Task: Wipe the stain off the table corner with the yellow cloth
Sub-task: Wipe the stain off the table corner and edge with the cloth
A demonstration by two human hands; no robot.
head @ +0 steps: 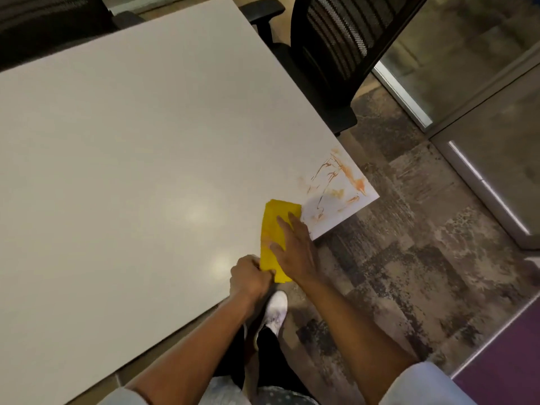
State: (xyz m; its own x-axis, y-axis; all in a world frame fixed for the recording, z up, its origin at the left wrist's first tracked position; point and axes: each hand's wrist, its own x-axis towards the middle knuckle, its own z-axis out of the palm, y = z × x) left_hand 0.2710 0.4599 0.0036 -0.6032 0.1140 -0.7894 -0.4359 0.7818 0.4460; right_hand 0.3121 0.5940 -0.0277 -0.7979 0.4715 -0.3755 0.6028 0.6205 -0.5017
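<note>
White table (117,141): broad, pale top filling the left and middle of the view, its near right corner pointing toward the floor.

Left hand (248,277): at the near table edge, fingers curled and pinching the near end of the cloth.

Yellow cloth (271,220): folded into a narrow strip, lying flat on the table just short of the corner. Its long axis runs from the near edge away from the person.

Right hand (293,249): laid palm-down on the cloth, fingers straight and slightly apart, pressing it to the surface.

Stain (347,173): orange-brown streaks and smears on the table corner, to the right of and beyond the cloth's far end, just beside it, apparently untouched. The right hand is the nearer one; the wipe would likely travel rightward and away.

Black chair (330,48): mesh back, beyond the table's right edge.

Mottled carpet (409,258): floor to the right.
</note>
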